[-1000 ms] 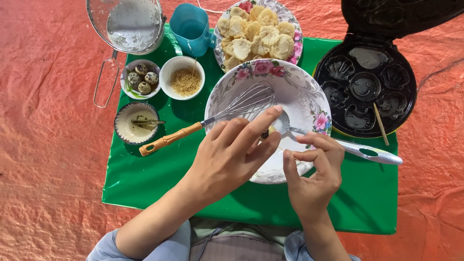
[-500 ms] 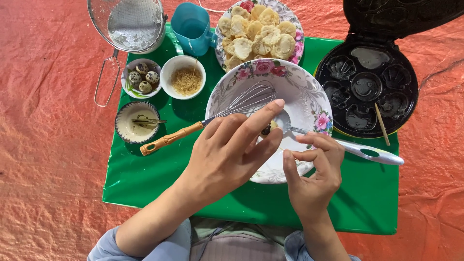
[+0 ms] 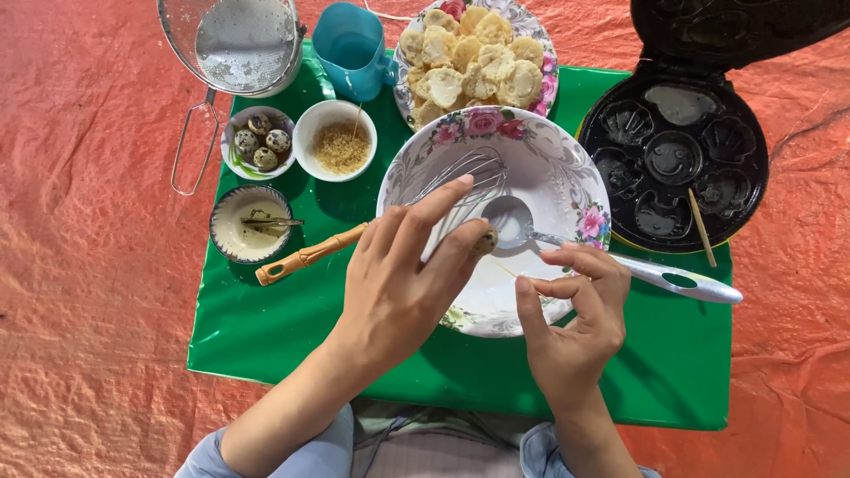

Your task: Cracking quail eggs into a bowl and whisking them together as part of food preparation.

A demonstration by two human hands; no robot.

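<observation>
- Left hand (image 3: 403, 283) has slid left a bit over the floral bowl (image 3: 567, 168), uncovering the spoon's scoop; it pinches a small speckled egg (image 3: 486, 240) above the bowl's middle.
- Right hand (image 3: 575, 319) grips the white-handled spoon (image 3: 673, 279) at the bowl's right rim, probably to crack the egg.
- Whisk (image 3: 460, 181) leans inside the bowl; more speckled eggs sit in a little dish (image 3: 258, 142) left of it.
- No labels visible.
</observation>
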